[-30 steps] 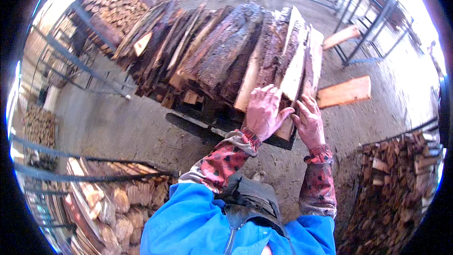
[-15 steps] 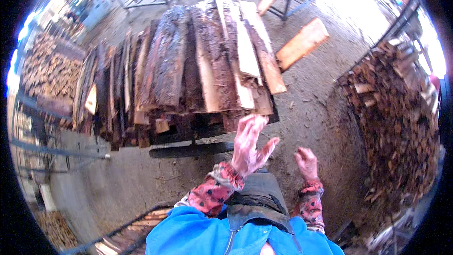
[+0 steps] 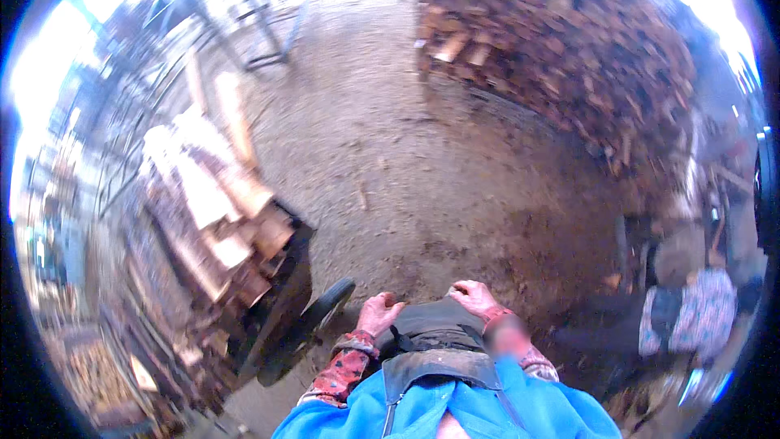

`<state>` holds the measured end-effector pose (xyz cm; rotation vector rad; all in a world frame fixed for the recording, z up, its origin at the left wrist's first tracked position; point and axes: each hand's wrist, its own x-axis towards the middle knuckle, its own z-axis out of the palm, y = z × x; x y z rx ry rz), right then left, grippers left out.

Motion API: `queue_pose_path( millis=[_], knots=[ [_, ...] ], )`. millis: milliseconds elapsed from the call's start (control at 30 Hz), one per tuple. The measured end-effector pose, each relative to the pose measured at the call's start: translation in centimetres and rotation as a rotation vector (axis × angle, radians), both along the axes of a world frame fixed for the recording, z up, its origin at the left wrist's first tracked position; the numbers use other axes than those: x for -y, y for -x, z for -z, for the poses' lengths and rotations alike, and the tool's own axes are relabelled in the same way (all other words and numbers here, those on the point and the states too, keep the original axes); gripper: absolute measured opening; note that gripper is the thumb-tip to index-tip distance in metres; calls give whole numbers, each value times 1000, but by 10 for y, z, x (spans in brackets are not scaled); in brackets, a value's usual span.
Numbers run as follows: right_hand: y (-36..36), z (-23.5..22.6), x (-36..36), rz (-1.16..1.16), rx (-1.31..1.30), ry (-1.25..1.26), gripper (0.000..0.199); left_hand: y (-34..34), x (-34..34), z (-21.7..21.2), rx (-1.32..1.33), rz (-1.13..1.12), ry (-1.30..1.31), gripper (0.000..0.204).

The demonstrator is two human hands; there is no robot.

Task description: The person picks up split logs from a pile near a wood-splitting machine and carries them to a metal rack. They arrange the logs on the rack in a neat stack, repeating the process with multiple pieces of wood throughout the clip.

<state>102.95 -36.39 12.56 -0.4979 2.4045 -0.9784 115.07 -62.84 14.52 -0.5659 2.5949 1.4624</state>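
My left hand (image 3: 379, 314) is in front of my waist, its fingers curled in, at the left edge of my dark apron (image 3: 439, 327). Just right of it, my right hand (image 3: 474, 297) has its fingers bent together over the apron's right side. Nothing shows in either hand. To the left, rough wooden slabs (image 3: 203, 183), some with bark, lie stacked on a cart with a dark wheel (image 3: 331, 299). Both hands are apart from the slabs, the left one nearer to the wheel.
A large stack of split firewood (image 3: 552, 49) rises at the far right. Metal frames (image 3: 264, 28) stand at the far left. Bare earthen floor (image 3: 366, 171) with scraps lies ahead. At the right is a blurred patterned cloth (image 3: 691, 317) beside dark shapes.
The view has swung right, so the slab cart now lies at the left. My left hand has drawn back from the slabs and curled. My right hand has moved in towards my waist.
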Motion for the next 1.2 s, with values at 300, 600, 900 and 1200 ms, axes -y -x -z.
queue_pose_path(
  millis=[300, 600, 900, 1200],
  knots=[
    [55, -2, -154, 197, 24, 15, 36, 145, -107, -3, 117, 253, -46, 39],
    [90, -16, -285, 628, 43, 78, 33, 240, -149, 21, 306, 314, -94, 31],
    [120, -7, -296, 813, 138, 53, 39, 323, -144, 69, 678, 244, -298, 34],
    [178, -38, -313, 1011, 215, 86, 40, 518, -231, 67, 491, 720, 17, 36]
  ],
)
